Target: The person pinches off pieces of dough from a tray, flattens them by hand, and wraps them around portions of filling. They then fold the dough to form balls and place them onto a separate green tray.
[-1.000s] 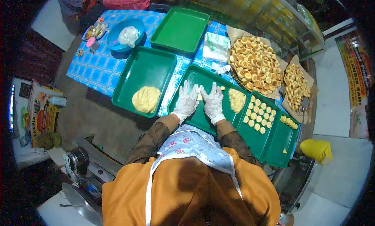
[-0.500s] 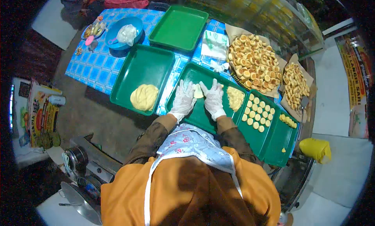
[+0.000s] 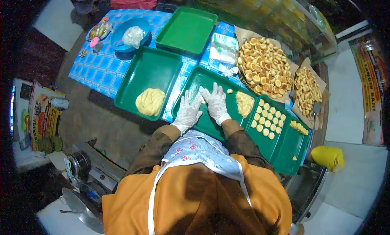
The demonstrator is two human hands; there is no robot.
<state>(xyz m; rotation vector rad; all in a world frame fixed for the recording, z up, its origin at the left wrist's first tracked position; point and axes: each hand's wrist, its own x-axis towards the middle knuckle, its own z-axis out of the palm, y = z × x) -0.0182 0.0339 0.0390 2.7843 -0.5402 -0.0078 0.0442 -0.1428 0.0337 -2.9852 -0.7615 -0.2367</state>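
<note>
Both my hands wear clear plastic gloves and rest over the middle green tray point(image 3: 207, 127). My left hand point(image 3: 189, 112) lies with its fingers stretched out, pointing away from me. Beside it my right hand point(image 3: 215, 103) is flat too, its fingertips near the left hand's. A sliver of pale dough point(image 3: 204, 101) shows between them; the rest of it is hidden under the hands. A small dough bit point(image 3: 230, 91) lies just beyond my right hand. Right of that hand, in the same tray, sits a lump of paler, rough-looking filling point(image 3: 245, 104).
A large dough ball point(image 3: 150, 102) sits in the left tray point(image 3: 152, 60). Rows of round dough pieces point(image 3: 265, 123) fill a tray at right. Baked pieces point(image 3: 266, 66) are heaped behind. A blue basin point(image 3: 118, 33) and another green tray point(image 3: 187, 29) stand at the back.
My right hand has shifted left and closer to my left hand. The dough piece that showed between them is now mostly covered.
</note>
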